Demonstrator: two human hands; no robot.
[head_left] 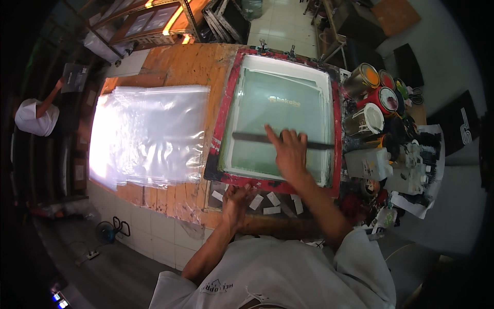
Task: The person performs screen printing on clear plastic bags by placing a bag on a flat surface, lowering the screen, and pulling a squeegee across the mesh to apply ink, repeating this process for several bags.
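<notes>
A screen printing frame [229, 92] with a red, paint-stained rim lies in front of me, held at its far edge by metal clamps [262, 46]. Pale green mesh [257, 110] fills it, with a small light design near the middle. Across the lower half of the mesh rests a long dark squeegee [249, 137]. My right hand [290, 154] grips it right of its middle, the index finger stretched along the top. My left hand [239, 201] is closed at the frame's near edge; its fingertips are partly hidden.
Left of the frame, a stack of clear plastic bags [164, 129] covers much of the wooden table [180, 59]. Ink cans [383, 100] and plastic bottles [368, 164] crowd the right side. White slips [271, 210] lie by the near edge. Another person [38, 116] stands far left.
</notes>
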